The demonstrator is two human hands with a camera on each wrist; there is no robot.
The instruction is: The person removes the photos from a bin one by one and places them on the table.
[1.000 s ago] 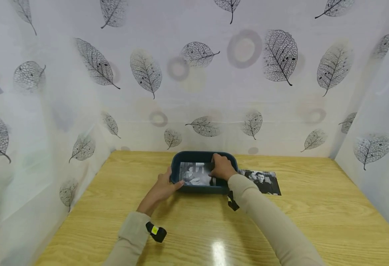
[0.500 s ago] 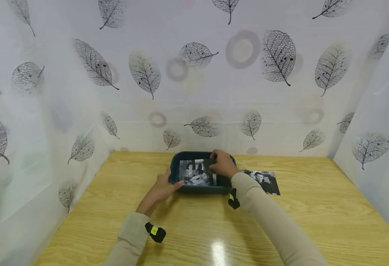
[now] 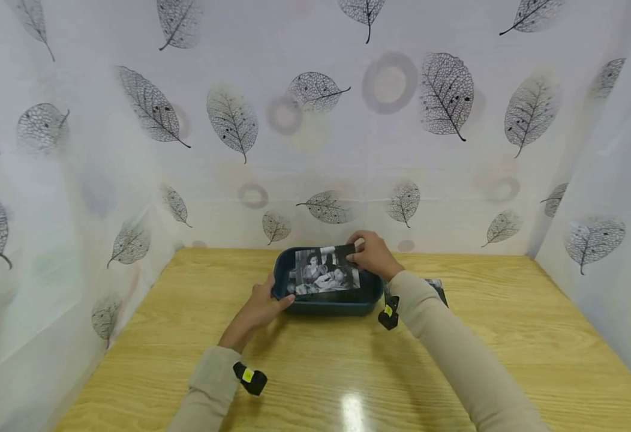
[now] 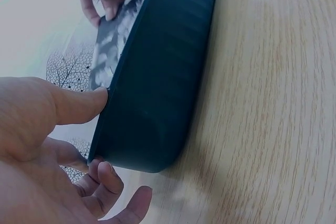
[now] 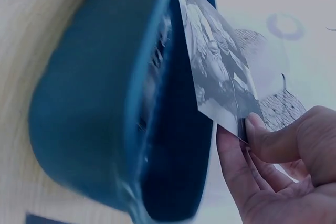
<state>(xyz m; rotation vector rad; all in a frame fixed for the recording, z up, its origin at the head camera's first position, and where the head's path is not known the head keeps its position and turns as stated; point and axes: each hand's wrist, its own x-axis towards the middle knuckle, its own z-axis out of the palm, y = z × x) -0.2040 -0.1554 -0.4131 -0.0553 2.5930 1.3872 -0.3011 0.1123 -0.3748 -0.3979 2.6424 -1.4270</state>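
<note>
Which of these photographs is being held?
The tilted photograph pinched by the right hand over the blue tub. Another photograph lies inside the tub, and a third photograph on the table, partly behind the right sleeve.

No text, brand, number or sign can be read in any view. Behind the grip of the left hand (image 3: 258, 309) on the dark blue tray (image 3: 328, 309), the left wrist device (image 3: 258, 384) bears a small yellow patch (image 3: 248, 375); below the pinch of the right hand (image 3: 375, 257) on the photograph (image 3: 326, 271), the right wrist device (image 3: 388, 322) bears a similar one (image 3: 388, 311). Any marking on either patch is too small to read.
</note>
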